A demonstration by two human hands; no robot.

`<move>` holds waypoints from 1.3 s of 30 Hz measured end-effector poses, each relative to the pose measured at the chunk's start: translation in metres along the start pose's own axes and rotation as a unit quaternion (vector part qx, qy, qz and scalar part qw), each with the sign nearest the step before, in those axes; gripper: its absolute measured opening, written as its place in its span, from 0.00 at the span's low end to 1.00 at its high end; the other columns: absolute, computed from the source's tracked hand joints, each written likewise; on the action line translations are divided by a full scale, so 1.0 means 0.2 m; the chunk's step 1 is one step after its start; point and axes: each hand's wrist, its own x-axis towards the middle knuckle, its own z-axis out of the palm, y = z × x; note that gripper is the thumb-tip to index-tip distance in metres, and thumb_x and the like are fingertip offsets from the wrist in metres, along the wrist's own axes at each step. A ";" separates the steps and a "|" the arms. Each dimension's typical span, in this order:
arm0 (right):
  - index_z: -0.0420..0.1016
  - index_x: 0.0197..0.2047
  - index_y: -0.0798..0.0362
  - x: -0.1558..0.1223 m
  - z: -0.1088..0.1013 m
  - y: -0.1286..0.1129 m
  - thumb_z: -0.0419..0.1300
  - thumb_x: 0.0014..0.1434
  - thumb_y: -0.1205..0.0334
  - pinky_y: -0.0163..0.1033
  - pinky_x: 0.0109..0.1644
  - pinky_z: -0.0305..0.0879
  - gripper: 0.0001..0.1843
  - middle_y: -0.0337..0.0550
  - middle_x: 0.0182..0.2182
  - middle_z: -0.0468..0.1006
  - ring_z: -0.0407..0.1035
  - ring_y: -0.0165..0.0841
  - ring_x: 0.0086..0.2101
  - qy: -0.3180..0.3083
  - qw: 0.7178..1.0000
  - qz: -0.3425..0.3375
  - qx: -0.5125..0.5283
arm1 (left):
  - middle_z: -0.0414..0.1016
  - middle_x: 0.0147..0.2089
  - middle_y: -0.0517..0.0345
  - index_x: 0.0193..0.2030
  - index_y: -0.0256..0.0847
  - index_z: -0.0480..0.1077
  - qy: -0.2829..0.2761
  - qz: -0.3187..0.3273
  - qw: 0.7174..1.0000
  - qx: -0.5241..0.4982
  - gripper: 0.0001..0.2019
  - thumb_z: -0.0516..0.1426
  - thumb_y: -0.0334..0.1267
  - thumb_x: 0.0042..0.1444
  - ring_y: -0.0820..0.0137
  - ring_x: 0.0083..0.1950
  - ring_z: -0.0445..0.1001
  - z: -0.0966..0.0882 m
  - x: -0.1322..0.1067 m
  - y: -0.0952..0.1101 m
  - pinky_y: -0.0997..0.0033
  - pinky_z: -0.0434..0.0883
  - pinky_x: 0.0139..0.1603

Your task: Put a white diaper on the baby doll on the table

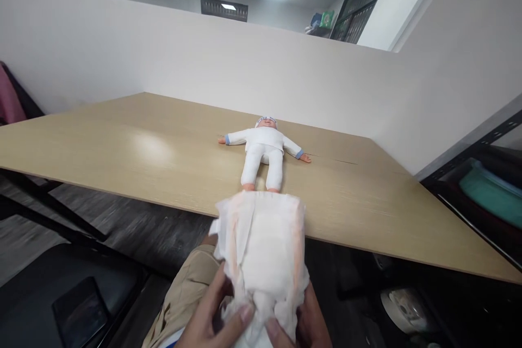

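A baby doll (264, 151) in white clothes and a cap lies on its back on the wooden table (122, 147), arms spread, feet towards me. In front of the table's near edge I hold up a white diaper (263, 250) with pale orange edges. My left hand (212, 318) grips its lower left part, thumb on the front. My right hand (304, 321) grips its lower right part. The diaper's top edge hides the doll's feet.
White partition walls stand behind and to the right of the table. A black chair seat with a dark phone (79, 312) on it is at lower left. A black shelf with a teal tub (491, 193) stands at right.
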 end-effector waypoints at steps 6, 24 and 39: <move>0.67 0.71 0.46 0.27 0.04 0.02 0.74 0.65 0.39 0.54 0.64 0.79 0.41 0.55 0.60 0.84 0.81 0.49 0.58 -0.025 0.999 -0.033 -0.013 | 0.86 0.56 0.51 0.53 0.45 0.79 -0.030 -0.007 0.996 -0.084 0.27 0.72 0.63 0.58 0.53 0.59 0.83 0.02 0.33 0.14 0.59 0.80 0.61; 0.66 0.78 0.50 0.60 0.16 -0.23 0.61 0.76 0.56 0.63 0.80 0.63 0.31 0.53 0.77 0.67 0.55 0.50 0.78 -0.056 0.759 -0.351 -0.545 | 0.82 0.67 0.52 0.59 0.48 0.79 -0.120 -0.063 0.991 -0.017 0.31 0.68 0.67 0.59 0.49 0.69 0.77 -0.02 0.32 0.11 0.54 0.72 0.73; 0.56 0.84 0.52 0.72 0.15 -0.15 0.60 0.75 0.61 0.64 0.83 0.58 0.39 0.52 0.81 0.59 0.53 0.47 0.80 -0.118 0.724 -0.338 -0.589 | 0.78 0.66 0.43 0.66 0.43 0.73 -0.091 0.384 0.741 0.543 0.16 0.53 0.38 0.77 0.52 0.66 0.76 -0.32 0.83 0.77 0.49 0.73 0.69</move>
